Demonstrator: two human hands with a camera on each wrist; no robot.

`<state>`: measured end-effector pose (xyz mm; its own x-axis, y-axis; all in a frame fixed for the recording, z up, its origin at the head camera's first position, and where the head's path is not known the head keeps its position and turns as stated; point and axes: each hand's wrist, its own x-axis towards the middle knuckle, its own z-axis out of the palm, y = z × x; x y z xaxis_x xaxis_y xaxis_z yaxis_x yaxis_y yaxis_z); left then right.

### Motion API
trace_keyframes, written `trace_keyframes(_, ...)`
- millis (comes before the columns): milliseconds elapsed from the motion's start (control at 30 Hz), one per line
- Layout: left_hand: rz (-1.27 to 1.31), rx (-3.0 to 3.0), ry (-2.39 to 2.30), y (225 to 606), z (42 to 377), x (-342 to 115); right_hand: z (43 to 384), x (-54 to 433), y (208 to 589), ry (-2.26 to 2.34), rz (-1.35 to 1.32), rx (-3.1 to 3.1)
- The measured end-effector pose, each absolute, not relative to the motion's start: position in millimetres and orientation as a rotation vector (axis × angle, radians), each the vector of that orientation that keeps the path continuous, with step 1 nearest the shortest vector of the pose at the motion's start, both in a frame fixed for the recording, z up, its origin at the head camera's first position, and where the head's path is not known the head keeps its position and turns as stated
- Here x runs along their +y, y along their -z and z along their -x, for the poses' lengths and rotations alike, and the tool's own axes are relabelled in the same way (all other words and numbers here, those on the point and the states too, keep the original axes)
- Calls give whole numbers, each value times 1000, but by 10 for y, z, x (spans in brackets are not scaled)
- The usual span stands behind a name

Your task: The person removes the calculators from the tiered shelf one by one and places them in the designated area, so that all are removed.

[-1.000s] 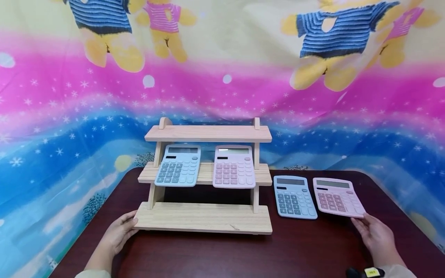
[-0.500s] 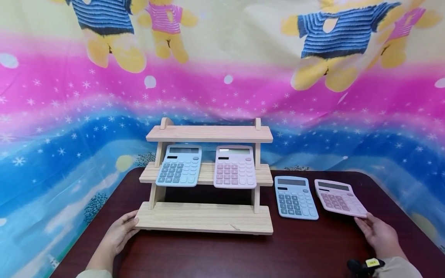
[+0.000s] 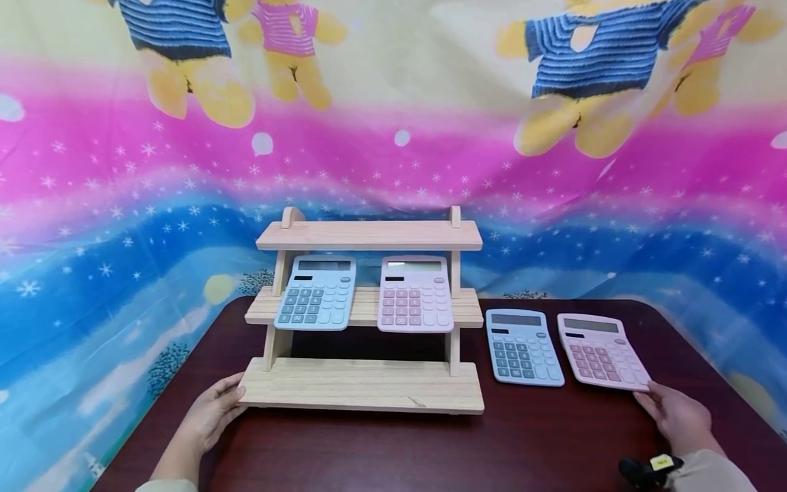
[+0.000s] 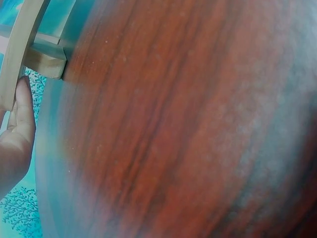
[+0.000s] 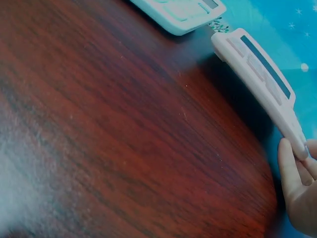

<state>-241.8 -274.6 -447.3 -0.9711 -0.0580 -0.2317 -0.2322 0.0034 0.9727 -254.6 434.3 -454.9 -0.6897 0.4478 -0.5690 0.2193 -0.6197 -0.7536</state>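
Note:
My left hand [image 3: 212, 413] holds the left end of the lowest board of a three-tier wooden display stand [image 3: 363, 384]; its thumb shows against the board in the left wrist view. On the middle tier lean a blue calculator [image 3: 316, 294] and a pink calculator [image 3: 415, 295], side by side. At the right, my right hand [image 3: 679, 417] pinches the near right corner of a second pink calculator [image 3: 602, 352]. In the right wrist view that calculator [image 5: 262, 79] slants up from the hand, its near edge off the table. A second blue calculator [image 3: 525, 347] lies between it and the stand.
The dark red-brown table [image 3: 344, 451] has rounded far corners. Behind and beside it hangs a printed cloth [image 3: 393, 157] with bears and snowflakes. A black device with a yellow label [image 3: 660, 463] sits at my right wrist.
My right hand has shifted slightly right with the pink calculator's corner. That calculator tipped up half a second ago and now looks flatter. The left hand and stand have stayed put.

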Motion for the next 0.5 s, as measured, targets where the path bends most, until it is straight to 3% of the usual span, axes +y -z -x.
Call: trace_keyframes(500,315,2166,-2073,4489,2441,-2757,2450,4171,4327,-1882,1220,-1982)
